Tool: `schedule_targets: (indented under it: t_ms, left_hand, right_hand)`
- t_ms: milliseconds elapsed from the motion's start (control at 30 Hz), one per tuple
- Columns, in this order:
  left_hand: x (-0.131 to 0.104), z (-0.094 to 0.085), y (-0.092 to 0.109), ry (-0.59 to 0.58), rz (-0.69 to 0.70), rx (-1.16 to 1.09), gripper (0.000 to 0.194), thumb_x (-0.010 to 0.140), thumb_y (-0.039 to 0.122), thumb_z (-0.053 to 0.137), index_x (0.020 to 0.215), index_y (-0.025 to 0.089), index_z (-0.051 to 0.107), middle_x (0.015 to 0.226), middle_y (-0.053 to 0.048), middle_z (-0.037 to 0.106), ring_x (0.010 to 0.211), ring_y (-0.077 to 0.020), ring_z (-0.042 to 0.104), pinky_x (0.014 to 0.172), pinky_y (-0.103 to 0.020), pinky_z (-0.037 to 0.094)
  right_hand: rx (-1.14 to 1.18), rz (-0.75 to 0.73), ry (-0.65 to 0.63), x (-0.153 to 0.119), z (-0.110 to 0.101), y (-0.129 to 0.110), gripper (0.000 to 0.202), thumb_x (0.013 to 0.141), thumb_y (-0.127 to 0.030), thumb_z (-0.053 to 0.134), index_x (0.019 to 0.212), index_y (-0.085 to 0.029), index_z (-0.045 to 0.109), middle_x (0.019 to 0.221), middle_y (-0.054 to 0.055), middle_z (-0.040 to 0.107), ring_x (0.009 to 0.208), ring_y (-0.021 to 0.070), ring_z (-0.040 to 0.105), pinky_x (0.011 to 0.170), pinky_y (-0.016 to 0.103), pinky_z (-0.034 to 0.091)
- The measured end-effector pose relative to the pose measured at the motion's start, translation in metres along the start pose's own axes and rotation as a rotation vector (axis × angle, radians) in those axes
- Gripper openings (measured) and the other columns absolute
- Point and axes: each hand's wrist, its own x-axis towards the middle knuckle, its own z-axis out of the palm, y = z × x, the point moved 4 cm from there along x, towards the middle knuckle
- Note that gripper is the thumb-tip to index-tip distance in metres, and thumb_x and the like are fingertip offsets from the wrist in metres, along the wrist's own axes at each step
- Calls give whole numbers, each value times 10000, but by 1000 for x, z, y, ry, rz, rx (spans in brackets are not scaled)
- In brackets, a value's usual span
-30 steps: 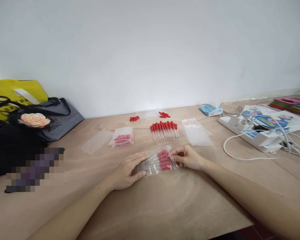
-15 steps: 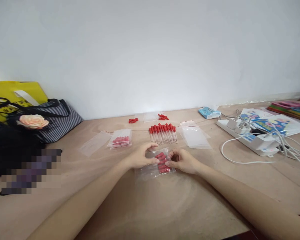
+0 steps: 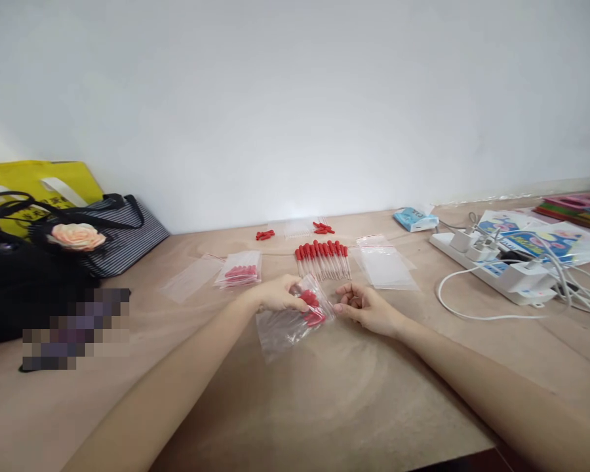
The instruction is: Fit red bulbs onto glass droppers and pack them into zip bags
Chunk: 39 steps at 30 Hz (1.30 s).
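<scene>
A clear zip bag (image 3: 288,330) with several red rubber pieces (image 3: 312,307) inside slants over the front middle of the table. My left hand (image 3: 281,295) grips its upper part, thumb on the front. At the bag's right edge is my right hand (image 3: 362,308), its thumb and fingertips drawn together at the zip strip. Just behind the hands lies a row of droppers with red bulbs (image 3: 323,252). Left of them is a stack of bags holding red pieces (image 3: 240,270); to the right are flat clear bags (image 3: 386,267).
Two small piles of red pieces (image 3: 265,235) (image 3: 324,227) lie near the wall. A white power strip (image 3: 491,272) with cables, a blue packet (image 3: 415,219) and printed sheets (image 3: 545,242) are at right. Bags (image 3: 113,236) stand at left.
The bag has turned, its right edge now tilted, and the red pieces have bunched up inside. My right hand has moved off the red pieces to the bag's edge. The view has shifted slightly.
</scene>
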Motion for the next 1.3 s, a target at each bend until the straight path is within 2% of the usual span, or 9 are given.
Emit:
schedule_targets:
  t_ms: [100, 233, 433, 600, 733, 867, 1033, 1167, 1300]
  left_hand:
    - [-24, -18, 3, 43, 66, -172, 322, 592, 251, 701, 874, 149, 584, 734, 6, 645, 697, -149, 604, 638, -260, 458]
    - [-44, -65, 9, 312, 195, -204, 428, 592, 243, 718, 996, 184, 589, 919, -28, 674, 881, -192, 608, 790, -339, 466]
    - [-35, -121, -8, 678, 391, 1, 316, 568, 301, 726, 827, 126, 680, 939, -81, 677, 955, -237, 589, 891, -361, 424]
    - [-12, -124, -48, 627, 309, 213, 320, 586, 340, 676, 805, 107, 690, 1016, -81, 648, 1011, -236, 554, 888, -338, 423]
    - [-13, -125, -63, 576, 260, 274, 250, 575, 305, 658, 754, 136, 701, 1039, -90, 641, 1037, -252, 535, 951, -380, 362]
    - [-33, -140, -74, 557, 195, 368, 281, 652, 294, 547, 865, 178, 688, 1159, -71, 577, 1133, -259, 463, 974, -353, 336]
    - [-70, -160, -114, 805, -166, 683, 501, 781, 374, 420, 1193, 100, 496, 1328, -95, 406, 1254, -304, 281, 1030, -393, 218]
    - [-88, -150, -150, 738, -439, 711, 639, 810, 469, 348, 1298, 57, 357, 1381, -175, 275, 1284, -324, 194, 1024, -480, 169]
    - [-112, -127, -157, 684, -549, 804, 638, 829, 495, 263, 1348, 123, 272, 1410, -126, 202, 1297, -291, 161, 1018, -498, 168]
  right_hand:
    - [-15, 9, -4, -1, 0, -1, 436, 655, -442, 638, 936, -177, 437, 679, -36, 464, 500, 53, 389, 417, 188, 296]
    - [-34, 29, -17, -3, 0, -2, 425, 668, -433, 628, 946, -176, 436, 695, -33, 457, 511, 53, 388, 408, 182, 296]
    - [-36, 38, -21, -4, 0, -5, 432, 659, -432, 634, 948, -179, 437, 717, -28, 463, 517, 52, 390, 417, 184, 306]
    - [-24, 55, -17, -4, 0, -4, 461, 646, -454, 639, 960, -187, 433, 718, -29, 463, 505, 53, 401, 403, 182, 310]
    - [-26, 67, -18, -5, 0, -4, 469, 646, -463, 635, 966, -189, 427, 720, -29, 462, 494, 54, 403, 389, 181, 315]
    - [-36, 67, -17, -4, 0, -4, 457, 650, -442, 639, 962, -181, 430, 720, -29, 464, 503, 57, 411, 398, 185, 323]
    - [-38, 55, -30, -4, 1, -3, 418, 678, -411, 623, 964, -178, 426, 719, -31, 458, 498, 50, 399, 397, 177, 323]
    - [-60, 52, -18, -4, 0, -3, 394, 691, -393, 613, 962, -175, 429, 716, -28, 461, 501, 52, 405, 395, 178, 325]
    - [-73, 39, -7, -5, 0, -5, 381, 695, -374, 607, 969, -172, 437, 720, -23, 469, 501, 52, 409, 389, 174, 327]
